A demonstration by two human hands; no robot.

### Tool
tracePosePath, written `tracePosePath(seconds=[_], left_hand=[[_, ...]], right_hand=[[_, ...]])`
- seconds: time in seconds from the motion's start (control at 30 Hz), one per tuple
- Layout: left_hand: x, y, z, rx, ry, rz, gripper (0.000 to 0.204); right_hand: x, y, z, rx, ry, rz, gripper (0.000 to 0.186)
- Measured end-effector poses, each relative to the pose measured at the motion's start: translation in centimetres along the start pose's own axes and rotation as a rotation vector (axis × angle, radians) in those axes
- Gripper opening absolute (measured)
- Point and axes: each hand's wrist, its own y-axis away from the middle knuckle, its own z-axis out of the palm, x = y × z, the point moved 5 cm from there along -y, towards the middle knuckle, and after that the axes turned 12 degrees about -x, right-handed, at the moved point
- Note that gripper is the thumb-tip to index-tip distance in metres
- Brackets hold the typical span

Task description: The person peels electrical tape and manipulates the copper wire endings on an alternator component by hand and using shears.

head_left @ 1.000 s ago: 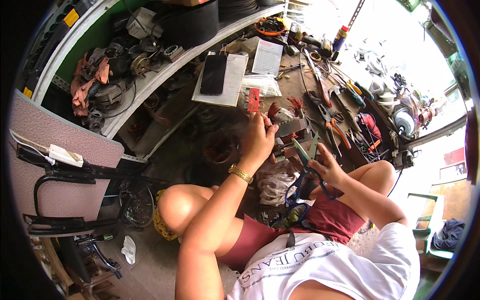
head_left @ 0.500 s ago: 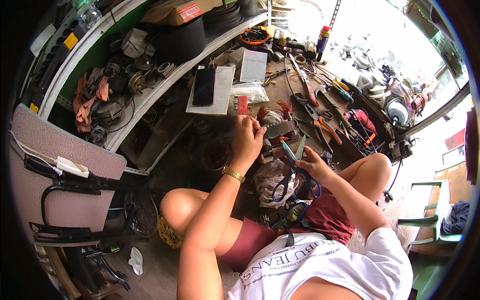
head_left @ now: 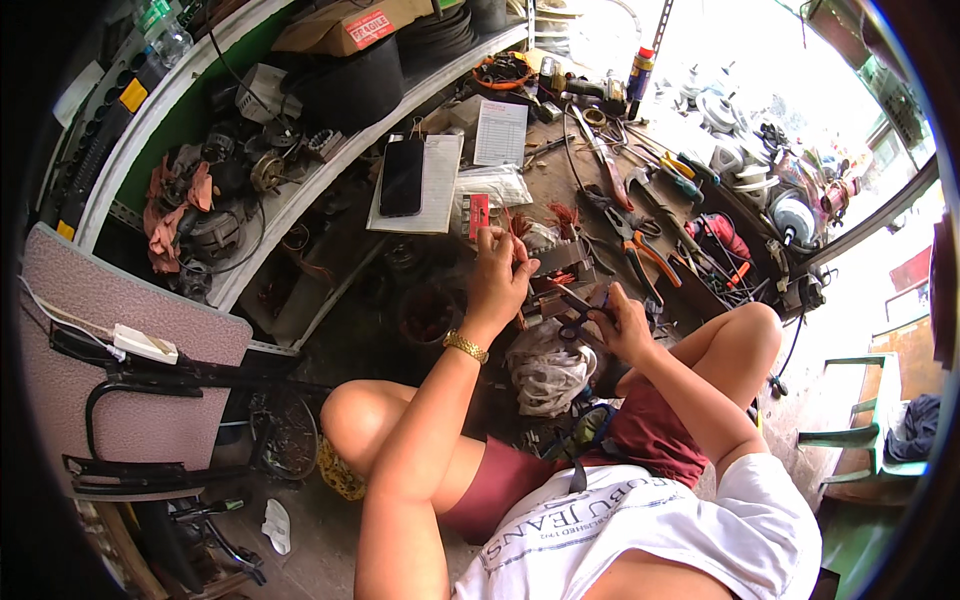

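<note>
One pair of scissors held in the right hand, turned since the earlier frame, near the grey metal block, left hand pinched narrow alongside, its contents unclear.

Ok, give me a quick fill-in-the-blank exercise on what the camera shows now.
1. The scissors are in the ____ hand.
2. The gold wristband circles the ____ wrist.
3. A black ____ lies on the white paper.
4. The plastic chair is coloured ____.

Missing words: right; left; phone; green.
</note>
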Motion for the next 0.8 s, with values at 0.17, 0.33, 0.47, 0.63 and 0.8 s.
tracePosePath(seconds=[0.17,0.33,0.47,0.63,0.8], left_hand=[[0.3,-0.1,-0.3,-0.003,-0.043,0.004,0.022],[3.8,1.0,-1.0,0.1,-0.39,0.003,0.015],[6.9,1.3,0.1,-0.055,-0.56,0.028,0.02],[7.2,1.6,3.1,-0.294,-0.725,-0.084,0.027],[6.0,1.2,3.4,-0.274,-0.703,-0.123,0.023]], right_hand=[[0.3,0.2,0.4,0.096,0.037,-0.06,0.033],[-2.1,-0.1,-2.8,-0.164,0.117,0.076,0.037],[2.6,0.6,-9.0,-0.151,-0.364,0.294,0.048],[7.4,-3.8,-11.3,0.108,-0.232,0.443,0.064],[0.4,-7.3,-7.0,0.288,0.452,0.14,0.062]])
